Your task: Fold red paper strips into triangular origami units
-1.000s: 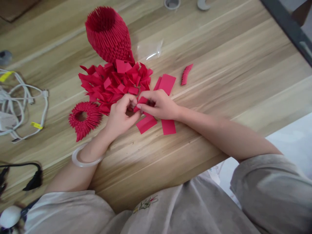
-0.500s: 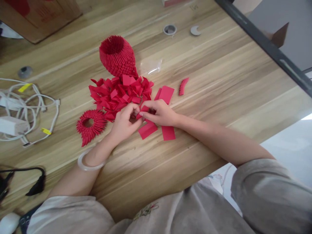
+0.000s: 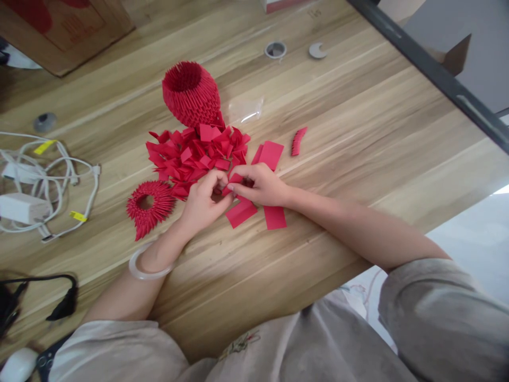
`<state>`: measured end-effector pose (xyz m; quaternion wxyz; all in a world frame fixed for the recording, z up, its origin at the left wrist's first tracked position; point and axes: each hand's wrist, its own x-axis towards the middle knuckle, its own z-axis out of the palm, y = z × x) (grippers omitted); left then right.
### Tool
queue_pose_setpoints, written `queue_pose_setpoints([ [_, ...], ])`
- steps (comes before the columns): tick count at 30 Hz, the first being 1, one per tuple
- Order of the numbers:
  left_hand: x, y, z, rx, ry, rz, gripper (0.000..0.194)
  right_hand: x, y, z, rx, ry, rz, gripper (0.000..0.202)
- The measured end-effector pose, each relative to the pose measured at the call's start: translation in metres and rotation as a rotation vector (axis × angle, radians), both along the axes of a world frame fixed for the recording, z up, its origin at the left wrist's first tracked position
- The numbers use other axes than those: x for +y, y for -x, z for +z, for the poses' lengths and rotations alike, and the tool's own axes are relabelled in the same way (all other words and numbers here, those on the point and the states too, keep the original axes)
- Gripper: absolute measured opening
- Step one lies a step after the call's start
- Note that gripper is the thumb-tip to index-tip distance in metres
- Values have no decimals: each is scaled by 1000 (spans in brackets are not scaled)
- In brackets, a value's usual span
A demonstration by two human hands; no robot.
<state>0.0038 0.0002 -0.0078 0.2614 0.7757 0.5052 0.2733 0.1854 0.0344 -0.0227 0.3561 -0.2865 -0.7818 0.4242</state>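
Note:
Between my two hands is a small red paper piece, pinched at its edges. My left hand closes on its left end, and my right hand grips the right side with thumb and fingers. Flat red paper slips lie behind and in front of my right hand. A heap of folded red pieces spreads just beyond my left hand. Behind the heap stands a round red paper vessel with an open top. A red spiky ring lies left of my left hand.
White cables and a charger lie at the left, a black plug below them. A cardboard box stands at the back left. A clear plastic bag and a short red strip lie behind my right hand.
The view has shifted slightly, so the cables and box appear a little further right and lower. Both hands keep nearly the same pose around the red piece.

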Motion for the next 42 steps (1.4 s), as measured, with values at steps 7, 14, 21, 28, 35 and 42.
queue_pose_setpoints([
  [7, 0, 0, 0, -7, 0, 0, 19, 0, 0, 1, -13, -8, -4, 17],
  [14, 0, 1, -1, -8, -9, -8, 20, 0, 0, 0, -9, -11, -8, 17],
  [21, 0, 0, -1, -12, -5, -9, 21, 1, -1, -1, -24, -17, 5, 18],
  [28, 0, -1, 0, -8, 29, 9, 22, 1, -1, -1, -66, -35, -4, 19],
  [35, -1, -2, 1, -5, 47, 18, 23, 1, -2, 1, -92, -44, -1, 19],
  [42, -1, -2, 2, -1, 35, 18, 23, 1, -2, 1, -107, -61, 7, 19],
])
